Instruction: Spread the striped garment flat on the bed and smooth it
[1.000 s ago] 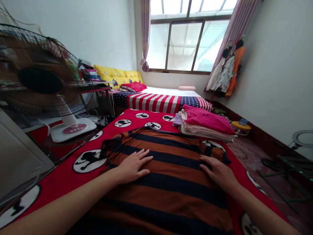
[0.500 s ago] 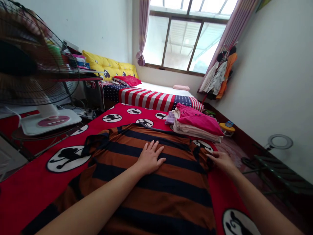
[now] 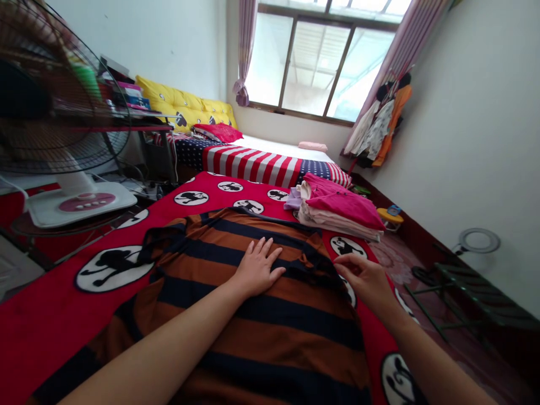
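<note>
A brown and dark blue striped shirt (image 3: 270, 315) lies spread on a red blanket (image 3: 50, 315) with black and white round figures. My left hand (image 3: 256, 269) lies flat on the middle of the shirt, fingers stretched out. My right hand (image 3: 363, 278) is at the shirt's right side, its fingers pinched on the sleeve, which is drawn inward over the shirt's body. The left sleeve (image 3: 162, 239) lies out to the left on the blanket.
A pile of folded clothes (image 3: 337, 208), pink on top, sits at the blanket's far right. An electric fan (image 3: 63, 135) stands to the left. Behind is a bed with a striped flag cover (image 3: 261, 166). A green folding rack (image 3: 464, 292) stands on the floor at right.
My right hand has taken hold of the right sleeve and drawn it inward from the blanket onto the shirt. My left hand has shifted toward the shirt's middle and stays flat.
</note>
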`<state>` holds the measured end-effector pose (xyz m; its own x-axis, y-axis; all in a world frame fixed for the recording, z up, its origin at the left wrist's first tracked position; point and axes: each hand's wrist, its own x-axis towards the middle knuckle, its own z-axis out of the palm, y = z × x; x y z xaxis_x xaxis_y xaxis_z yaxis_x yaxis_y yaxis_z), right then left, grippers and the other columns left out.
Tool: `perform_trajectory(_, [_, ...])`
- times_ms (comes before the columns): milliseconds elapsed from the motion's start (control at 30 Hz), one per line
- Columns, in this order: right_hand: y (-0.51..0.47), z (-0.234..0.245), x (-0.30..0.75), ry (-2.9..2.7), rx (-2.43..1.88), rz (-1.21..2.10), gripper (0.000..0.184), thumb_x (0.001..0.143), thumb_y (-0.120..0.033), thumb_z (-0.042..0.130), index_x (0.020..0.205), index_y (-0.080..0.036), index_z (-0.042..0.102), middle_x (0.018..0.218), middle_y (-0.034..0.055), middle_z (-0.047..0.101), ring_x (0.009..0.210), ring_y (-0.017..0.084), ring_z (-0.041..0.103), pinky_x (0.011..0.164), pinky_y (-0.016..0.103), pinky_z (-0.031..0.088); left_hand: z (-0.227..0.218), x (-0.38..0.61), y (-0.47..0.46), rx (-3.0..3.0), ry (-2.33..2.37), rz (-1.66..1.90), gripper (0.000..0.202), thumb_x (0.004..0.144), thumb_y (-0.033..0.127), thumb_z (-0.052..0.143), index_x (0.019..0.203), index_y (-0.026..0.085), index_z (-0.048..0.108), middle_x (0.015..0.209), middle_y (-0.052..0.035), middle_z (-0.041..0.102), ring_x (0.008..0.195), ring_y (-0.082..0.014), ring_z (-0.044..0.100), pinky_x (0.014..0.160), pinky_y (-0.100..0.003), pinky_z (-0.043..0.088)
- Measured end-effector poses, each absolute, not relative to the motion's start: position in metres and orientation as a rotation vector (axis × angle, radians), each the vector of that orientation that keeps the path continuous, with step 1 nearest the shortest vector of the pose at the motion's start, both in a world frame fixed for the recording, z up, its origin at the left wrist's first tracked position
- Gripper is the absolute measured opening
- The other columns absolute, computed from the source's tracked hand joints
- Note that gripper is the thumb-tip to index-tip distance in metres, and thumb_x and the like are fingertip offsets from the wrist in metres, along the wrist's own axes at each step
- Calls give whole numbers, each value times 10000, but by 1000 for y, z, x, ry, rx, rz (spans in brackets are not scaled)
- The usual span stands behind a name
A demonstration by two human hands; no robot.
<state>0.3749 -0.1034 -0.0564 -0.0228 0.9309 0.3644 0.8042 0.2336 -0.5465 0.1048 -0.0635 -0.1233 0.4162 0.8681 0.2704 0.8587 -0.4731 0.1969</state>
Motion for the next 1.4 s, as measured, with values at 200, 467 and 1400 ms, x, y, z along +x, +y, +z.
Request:
perform_trajectory(200, [-111,-64,343,-2123,-1786,-213,533,798,-427,612,1292,-255,508,1205,66,601,974,251,628,636,294,467,-124,105,-64,2641,1622,541,605,904,604,332,1398,271,437,1517,-91,312,1407,-302,233,1132,-502,169])
perform_trajectory(467, [-120,-67,354,-2160,-1636,-85,216,874,-363,501,856,-240,677,829,14,690,732,181,653,634,266,441,-124,105,-63,2628,1619,538,613,901,611,328,1399,270,437,1518,-90,308,1409,-298,229,1131,-505,173])
perform_trajectory(1400, [-66,-64,360,-2071,-2132,55,256,747,-420,613,934,-266,694,823,22,709,791,204,641,571,256,361,-124,105,-63,2599,1610,562,615,897,615,329,1393,270,444,1518,-93,309,1409,-302,225,1130,-513,172])
